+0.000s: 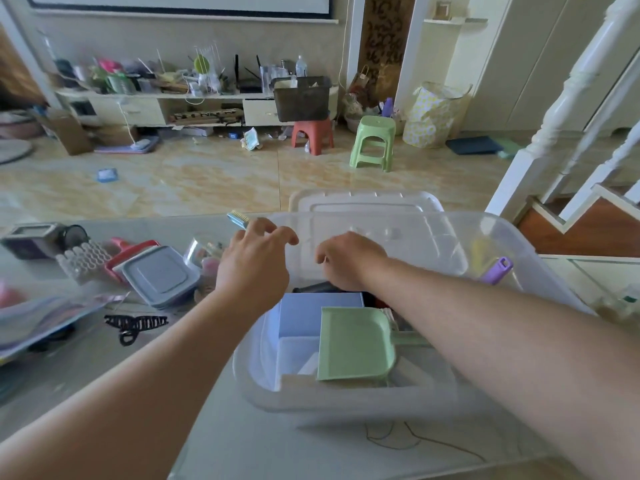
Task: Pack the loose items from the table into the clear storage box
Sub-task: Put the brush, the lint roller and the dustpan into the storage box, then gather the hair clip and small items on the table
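A pale glass-topped table (242, 445) carries a clear plastic storage box (346, 396), a grey-lidded square container (159, 277), a black toothed hair claw (133, 325) and a translucent ridged tray (85, 261).

No readable text from my remote seat, dark lettering on the long wooden sign (204, 116) under the cream cabinet too blurred to make out, no legible labels or numbers elsewhere
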A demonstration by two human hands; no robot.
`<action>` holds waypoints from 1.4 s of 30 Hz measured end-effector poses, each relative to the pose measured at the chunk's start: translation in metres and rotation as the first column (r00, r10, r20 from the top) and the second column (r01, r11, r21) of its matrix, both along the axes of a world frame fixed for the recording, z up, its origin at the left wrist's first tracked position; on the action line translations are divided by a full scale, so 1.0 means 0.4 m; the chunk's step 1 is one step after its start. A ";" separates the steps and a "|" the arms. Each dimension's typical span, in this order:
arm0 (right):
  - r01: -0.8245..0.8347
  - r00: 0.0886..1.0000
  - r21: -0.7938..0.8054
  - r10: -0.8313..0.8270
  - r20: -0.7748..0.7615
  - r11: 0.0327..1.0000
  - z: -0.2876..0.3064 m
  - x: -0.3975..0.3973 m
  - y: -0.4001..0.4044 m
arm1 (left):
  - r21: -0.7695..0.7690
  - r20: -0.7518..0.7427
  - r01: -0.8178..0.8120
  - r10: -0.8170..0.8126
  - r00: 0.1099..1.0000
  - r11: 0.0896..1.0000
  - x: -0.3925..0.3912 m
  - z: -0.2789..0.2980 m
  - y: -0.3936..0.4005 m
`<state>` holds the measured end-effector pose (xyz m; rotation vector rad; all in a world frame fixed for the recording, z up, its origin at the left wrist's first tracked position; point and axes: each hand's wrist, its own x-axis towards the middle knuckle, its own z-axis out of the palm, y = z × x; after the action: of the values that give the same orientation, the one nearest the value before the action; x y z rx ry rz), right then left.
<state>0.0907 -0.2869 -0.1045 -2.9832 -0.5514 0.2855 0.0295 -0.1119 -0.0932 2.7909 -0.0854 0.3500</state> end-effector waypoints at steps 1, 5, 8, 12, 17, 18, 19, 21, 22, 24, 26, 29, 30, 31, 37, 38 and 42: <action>0.034 0.999 -0.031 -0.033 0.014 0.999 0.016 0.000 -0.034 | -0.009 -0.004 -0.011 0.011 1.000 1.000 0.001 0.000 -0.001; 0.152 0.986 -0.205 -0.135 0.093 0.967 0.027 -0.030 -0.194 | -0.056 -0.003 -0.023 0.023 1.000 0.998 -0.002 0.002 -0.003; 0.196 0.980 -0.104 -0.190 0.065 0.975 0.036 -0.076 -0.224 | -0.360 0.001 -0.019 0.021 1.000 0.933 -0.008 0.009 0.019; 0.050 0.996 0.142 -0.059 0.059 0.989 0.095 -0.132 -0.092 | -0.572 0.012 -0.036 0.052 0.999 0.820 -0.081 -0.005 0.133; -0.276 0.956 0.433 0.199 0.215 0.858 0.193 -0.263 0.190 | -0.067 -0.359 -0.070 0.042 0.932 0.995 -0.257 -0.127 0.371; -0.338 0.937 0.464 0.249 0.244 0.819 0.202 -0.297 0.246 | 0.008 -0.458 -0.044 0.042 0.888 0.999 -0.291 -0.154 0.408; -0.391 0.918 0.485 0.291 0.270 0.782 0.205 -0.331 0.301 | 0.052 -0.544 -0.020 0.045 0.838 0.998 -0.321 -0.178 0.437; -0.461 0.887 0.508 0.351 0.301 0.728 0.177 -0.393 0.399 | 0.059 -0.656 0.011 0.031 0.754 0.998 -0.368 -0.215 0.467; -0.471 0.882 0.508 0.370 0.292 0.721 0.145 -0.417 0.439 | 0.059 -0.675 0.024 0.023 0.738 0.998 -0.384 -0.233 0.475; -0.411 0.911 0.463 0.377 0.169 0.785 0.054 -0.451 0.492 | 0.102 -0.657 0.080 0.006 0.754 0.992 -0.404 -0.268 0.485; -0.286 0.944 0.326 0.323 -0.063 0.901 -0.064 -0.468 0.507 | 0.144 -0.618 0.121 -0.006 0.786 0.982 -0.415 -0.294 0.498; -0.161 0.934 0.127 0.193 -0.300 0.979 -0.221 -0.500 0.482 | 0.142 -0.578 0.142 -0.034 0.815 0.980 -0.423 -0.309 0.508; -0.135 0.936 0.130 0.170 -0.308 0.982 -0.260 -0.513 0.474 | 0.134 -0.573 0.149 -0.046 0.819 0.980 -0.424 -0.312 0.507; -0.109 0.943 0.166 0.155 -0.294 0.980 -0.289 -0.528 0.470 | 0.127 -0.576 0.150 -0.050 0.816 0.981 -0.423 -0.317 0.507; -0.139 0.975 0.220 0.172 -0.140 0.966 -0.362 -0.574 0.492 | 0.137 -0.586 0.115 -0.013 0.810 0.984 -0.421 -0.327 0.506; -0.130 0.979 0.230 0.162 -0.126 0.965 -0.367 -0.574 0.493 | 0.112 -0.582 0.090 -0.008 0.813 0.990 -0.421 -0.329 0.508; -0.047 0.995 0.299 0.073 -0.074 0.953 -0.361 -0.574 0.490 | -0.070 -0.592 0.029 -0.066 0.803 0.997 -0.430 -0.332 0.516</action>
<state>-0.1391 -0.0909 -0.2490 -2.6556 -0.6161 0.3023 -0.1425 0.0945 -0.2259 2.6945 0.0047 -0.5406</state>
